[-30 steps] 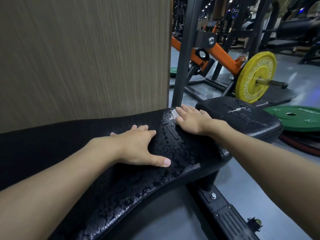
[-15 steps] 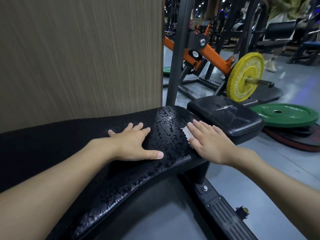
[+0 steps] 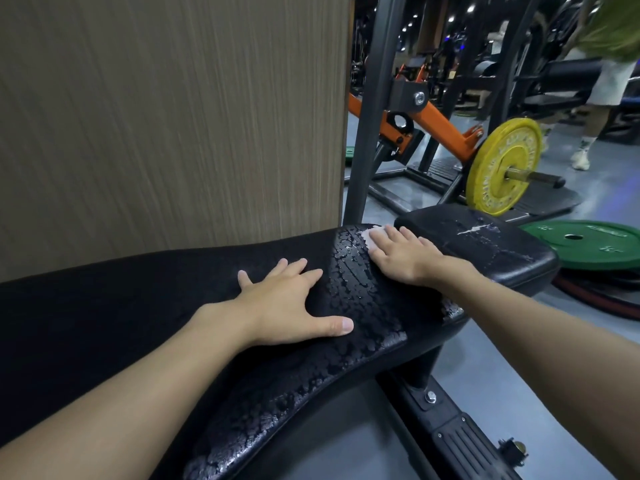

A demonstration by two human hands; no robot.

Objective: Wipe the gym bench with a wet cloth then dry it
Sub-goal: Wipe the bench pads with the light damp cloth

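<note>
Bench (image 3: 346,344) padding, black and beaded with water droplets, fills the middle of the view. A white cloth (image 3: 371,235) lies on its far edge at about 1 o'clock, pinned under the right hand (image 3: 403,259), whose fingers (image 3: 393,236) lie straight and flat on it, curled around nothing. The left hand (image 3: 284,306) rests palm-down at centre, spread wide, thumb pointing to 3 o'clock, holding nothing. A cracked seat pad (image 3: 485,247) sits just beside the right hand at 2 o'clock. Beyond it are 1 yellow weight plate (image 3: 502,168) and, at 3 o'clock, 1 green plate (image 3: 588,242).
</note>
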